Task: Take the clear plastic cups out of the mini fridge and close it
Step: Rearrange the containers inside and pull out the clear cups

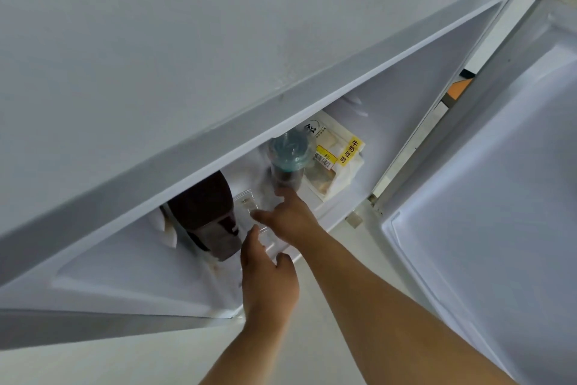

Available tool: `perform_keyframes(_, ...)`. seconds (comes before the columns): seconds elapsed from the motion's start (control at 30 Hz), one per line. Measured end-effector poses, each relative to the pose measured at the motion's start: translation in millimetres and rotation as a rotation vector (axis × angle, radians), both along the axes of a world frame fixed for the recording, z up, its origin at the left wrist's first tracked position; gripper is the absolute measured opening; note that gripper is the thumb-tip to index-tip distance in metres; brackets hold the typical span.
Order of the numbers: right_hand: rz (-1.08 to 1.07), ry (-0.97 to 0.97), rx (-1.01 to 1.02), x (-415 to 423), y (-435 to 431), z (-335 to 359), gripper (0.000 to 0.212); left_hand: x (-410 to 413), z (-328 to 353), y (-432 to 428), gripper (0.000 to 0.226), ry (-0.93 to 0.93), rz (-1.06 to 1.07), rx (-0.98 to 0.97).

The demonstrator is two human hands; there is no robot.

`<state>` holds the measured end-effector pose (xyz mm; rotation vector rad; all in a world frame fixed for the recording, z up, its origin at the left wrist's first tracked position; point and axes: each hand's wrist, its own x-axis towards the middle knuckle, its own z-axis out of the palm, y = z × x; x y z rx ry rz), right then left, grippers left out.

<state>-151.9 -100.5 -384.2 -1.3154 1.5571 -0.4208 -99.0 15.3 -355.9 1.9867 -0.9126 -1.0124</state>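
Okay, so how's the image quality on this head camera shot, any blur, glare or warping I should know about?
Head view: strong wide-angle warping, so the fridge edges slant steeply; lighting is soft and even, no harsh glare; the interior is dimmer, with the dark bottle in shade; the left hand and right hand look slightly soft; the clear cups are hard to make out against the white.

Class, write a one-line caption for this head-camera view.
Both hands, left hand and right hand, reach into the open mini fridge toward a clear plastic cup.

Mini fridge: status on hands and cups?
Left hand open, at clear container. Right hand open, fingers at lidded cup. Door open. Dark bottle close beside.
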Motion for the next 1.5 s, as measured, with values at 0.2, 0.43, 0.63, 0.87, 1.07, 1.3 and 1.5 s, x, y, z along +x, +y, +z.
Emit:
perform_keyframes(0.2,-0.191,0.143,-0.393,-15.6,24.7,30.4,0.018,6.1,4.2,-7.8,0.036,0.042,0.067,-0.116)
perform_keyframes(0.43,-0.406,-0.021,-0.534,-57.9,-9.2,101.1,0.023,-2.1,54.7,-78.8,0.033,0.336,0.251,-0.284)
perform_keyframes(0.63,-0.312,-0.100,-0.243,-58.7,-43.0,106.8,0.031,-4.5,72.1,-124.7,0.026,0.314,0.261,-0.258)
perform_keyframes(0.87,-0.398,-0.248,-0.289,-75.0,-10.6,103.8,0.023,-13.1,69.1,-88.9,0.027,0.388,0.213,-0.318)
perform_keyframes(1.07,-0.422,-0.206,-0.156,-103.9,49.7,56.5,0.018,-20.0,22.2,-32.4,0.023,0.347,0.149,-0.194)
perform_keyframes(1.3,-0.423,-0.063,-0.057,-96.0,25.1,3.7,0.024,-24.3,-16.9,-48.7,0.043,0.315,0.042,0.012)
perform_keyframes(1.5,-0.394,0.043,-0.047,-82.4,1.3,-11.0,0.025,-24.7,-29.2,-66.3,0.054,0.321,0.019,0.040)
